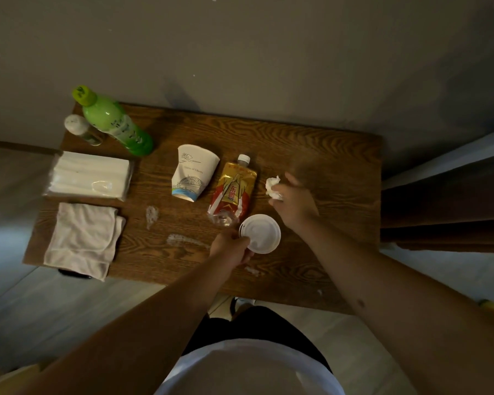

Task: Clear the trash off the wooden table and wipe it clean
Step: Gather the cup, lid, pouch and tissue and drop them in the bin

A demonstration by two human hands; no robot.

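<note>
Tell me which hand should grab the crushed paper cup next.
Left, probably. The left hand pinches only the rim of the white lid and sits on the same side as the paper cup. The right hand grips a crumpled tissue and would have to cross the gold drink pouch.

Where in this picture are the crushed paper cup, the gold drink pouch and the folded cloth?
crushed paper cup [195, 175]: head view, middle of its printed side.
gold drink pouch [234, 189]: head view, centre of its label.
folded cloth [83, 238]: head view, middle of its top layer.
</note>
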